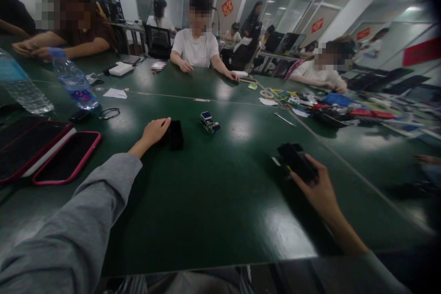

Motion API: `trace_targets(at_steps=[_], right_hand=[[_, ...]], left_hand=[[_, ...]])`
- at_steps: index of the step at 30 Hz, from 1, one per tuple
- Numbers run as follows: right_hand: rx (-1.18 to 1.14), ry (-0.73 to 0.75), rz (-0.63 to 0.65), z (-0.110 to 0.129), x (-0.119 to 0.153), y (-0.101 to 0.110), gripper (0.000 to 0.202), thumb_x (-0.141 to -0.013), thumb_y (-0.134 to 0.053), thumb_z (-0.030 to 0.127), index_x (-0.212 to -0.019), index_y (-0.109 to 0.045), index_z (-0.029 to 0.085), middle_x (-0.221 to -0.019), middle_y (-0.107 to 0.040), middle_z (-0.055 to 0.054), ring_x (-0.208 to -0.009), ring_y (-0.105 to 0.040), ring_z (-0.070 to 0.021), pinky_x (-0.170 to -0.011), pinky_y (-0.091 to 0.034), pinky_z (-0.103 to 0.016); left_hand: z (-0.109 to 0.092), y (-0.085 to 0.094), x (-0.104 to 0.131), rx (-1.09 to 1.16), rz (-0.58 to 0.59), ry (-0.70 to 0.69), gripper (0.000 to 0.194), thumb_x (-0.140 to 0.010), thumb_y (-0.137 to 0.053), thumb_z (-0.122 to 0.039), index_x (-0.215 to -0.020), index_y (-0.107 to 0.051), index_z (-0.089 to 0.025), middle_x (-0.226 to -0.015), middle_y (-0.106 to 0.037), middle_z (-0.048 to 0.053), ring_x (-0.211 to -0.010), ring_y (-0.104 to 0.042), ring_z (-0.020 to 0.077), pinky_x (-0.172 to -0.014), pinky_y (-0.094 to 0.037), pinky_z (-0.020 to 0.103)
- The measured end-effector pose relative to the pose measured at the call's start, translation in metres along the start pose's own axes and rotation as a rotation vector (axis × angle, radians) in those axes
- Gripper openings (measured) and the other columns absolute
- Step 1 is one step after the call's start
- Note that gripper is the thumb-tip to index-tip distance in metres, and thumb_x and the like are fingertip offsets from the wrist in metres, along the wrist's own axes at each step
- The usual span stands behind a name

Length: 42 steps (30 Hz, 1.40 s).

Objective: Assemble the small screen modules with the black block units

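On the green table (206, 202), my left hand (155, 130) rests with its fingertips at the left side of a small black box (176, 135). Its fingers are together; whether they grip the box is unclear. My right hand (319, 186) holds a black device (299, 163) between thumb and fingers, at the right. A short pale piece (276, 161) shows by the device's left side. Between my hands and farther back lies a small circuit board (209, 122) with a little screen on top.
Two phones, one in a pink case (98, 140), and two water bottles (77, 85) stand or lie at the left. Tangled cables (330, 105) and a metal wrench (284, 119) lie at the back right. Several people sit around the table, one opposite (195, 48).
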State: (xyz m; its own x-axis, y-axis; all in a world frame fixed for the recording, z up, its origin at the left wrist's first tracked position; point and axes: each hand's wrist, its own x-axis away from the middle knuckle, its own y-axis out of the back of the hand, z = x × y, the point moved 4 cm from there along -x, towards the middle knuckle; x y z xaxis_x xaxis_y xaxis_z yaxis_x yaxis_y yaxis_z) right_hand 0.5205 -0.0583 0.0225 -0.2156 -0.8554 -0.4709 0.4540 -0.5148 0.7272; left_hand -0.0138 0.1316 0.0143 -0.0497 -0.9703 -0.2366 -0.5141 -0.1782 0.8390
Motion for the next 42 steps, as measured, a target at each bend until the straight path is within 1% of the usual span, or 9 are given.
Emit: trace_targets(at_steps=[2, 5, 9, 12, 14, 16, 24, 33, 42], right_hand=[[-0.226, 0.074, 0.183, 0.053, 0.004, -0.029, 0.073, -0.080, -0.062, 0.055, -0.144, -0.034, 0.032, -0.138, -0.048, -0.009, -0.117, -0.057, -0.0334, -0.096, -0.052, -0.050], [-0.353, 0.227, 0.391, 0.134, -0.001, -0.076, 0.067, -0.085, -0.063, 0.041, -0.144, -0.032, 0.036, -0.140, -0.046, -0.007, -0.122, -0.053, -0.0323, -0.103, -0.047, -0.056], [-0.487, 0.446, 0.473, 0.216, -0.030, -0.143, 0.066, -0.087, -0.060, 0.030, -0.146, -0.029, 0.031, -0.143, -0.043, -0.010, -0.124, -0.052, -0.0299, -0.102, -0.046, -0.058], [-0.492, 0.502, 0.384, 0.249, -0.055, -0.185, 0.066, -0.088, -0.058, 0.024, -0.146, -0.027, 0.030, -0.144, -0.043, -0.010, -0.129, -0.047, -0.0275, -0.106, -0.042, -0.055], [-0.489, 0.498, 0.338, 0.258, -0.065, -0.202, 0.066, -0.088, -0.058, 0.024, -0.147, -0.027, 0.030, -0.144, -0.042, -0.010, -0.130, -0.046, -0.0276, -0.107, -0.041, -0.055], [-0.484, 0.475, 0.321, 0.258, -0.069, -0.208, 0.066, -0.089, -0.058, 0.025, -0.147, -0.026, 0.032, -0.144, -0.042, -0.009, -0.130, -0.046, -0.0287, -0.107, -0.041, -0.056], [-0.407, 0.436, 0.269, 0.254, -0.066, -0.201, 0.063, -0.090, -0.054, 0.023, -0.147, -0.030, 0.036, -0.132, -0.046, -0.009, -0.117, -0.054, -0.0300, -0.098, -0.049, -0.055], [-0.413, 0.475, 0.280, 0.255, -0.065, -0.203, 0.064, -0.091, -0.052, 0.020, -0.146, -0.029, 0.043, -0.135, -0.041, -0.006, -0.124, -0.048, -0.0299, -0.103, -0.046, -0.056], [-0.421, 0.421, 0.288, 0.253, -0.065, -0.204, 0.064, -0.090, -0.055, 0.021, -0.146, -0.029, 0.038, -0.138, -0.042, -0.008, -0.123, -0.050, -0.0316, -0.098, -0.049, -0.058]], left_hand=[[0.000, 0.000, 0.000, 0.005, 0.001, -0.004, 0.057, -0.095, -0.024, -0.057, -0.077, -0.063, -0.019, -0.078, -0.066, 0.008, -0.070, -0.056, 0.0189, -0.064, -0.035, 0.029], [-0.001, 0.001, 0.002, 0.015, 0.004, -0.012, 0.059, -0.095, -0.022, -0.058, -0.076, -0.062, -0.019, -0.078, -0.066, 0.008, -0.068, -0.055, 0.0185, -0.062, -0.034, 0.029], [-0.002, 0.003, 0.003, 0.002, 0.002, -0.007, 0.060, -0.095, -0.021, -0.059, -0.074, -0.060, -0.019, -0.076, -0.065, 0.007, -0.067, -0.055, 0.0187, -0.062, -0.034, 0.029], [-0.002, 0.003, 0.004, -0.013, -0.007, -0.002, 0.059, -0.095, -0.021, -0.058, -0.073, -0.060, -0.019, -0.075, -0.065, 0.007, -0.066, -0.055, 0.0184, -0.061, -0.034, 0.029], [-0.002, 0.003, 0.004, -0.013, -0.004, 0.010, 0.059, -0.095, -0.021, -0.057, -0.074, -0.060, -0.019, -0.076, -0.066, 0.007, -0.066, -0.055, 0.0180, -0.061, -0.034, 0.029], [-0.003, 0.003, 0.003, -0.011, 0.006, 0.012, 0.059, -0.095, -0.020, -0.058, -0.075, -0.060, -0.019, -0.077, -0.066, 0.007, -0.066, -0.055, 0.0178, -0.061, -0.034, 0.029], [-0.003, 0.001, 0.000, -0.012, 0.032, 0.012, 0.061, -0.095, -0.020, -0.060, -0.074, -0.060, -0.019, -0.075, -0.065, 0.006, -0.066, -0.055, 0.0184, -0.059, -0.033, 0.029], [-0.005, 0.002, 0.000, -0.015, 0.034, 0.007, 0.059, -0.096, -0.021, -0.057, -0.078, -0.063, -0.019, -0.077, -0.067, 0.006, -0.066, -0.055, 0.0180, -0.060, -0.034, 0.029], [-0.004, 0.001, 0.000, -0.036, 0.034, 0.013, 0.060, -0.096, -0.021, -0.057, -0.078, -0.064, -0.018, -0.078, -0.067, 0.007, -0.066, -0.055, 0.0181, -0.059, -0.032, 0.029]])
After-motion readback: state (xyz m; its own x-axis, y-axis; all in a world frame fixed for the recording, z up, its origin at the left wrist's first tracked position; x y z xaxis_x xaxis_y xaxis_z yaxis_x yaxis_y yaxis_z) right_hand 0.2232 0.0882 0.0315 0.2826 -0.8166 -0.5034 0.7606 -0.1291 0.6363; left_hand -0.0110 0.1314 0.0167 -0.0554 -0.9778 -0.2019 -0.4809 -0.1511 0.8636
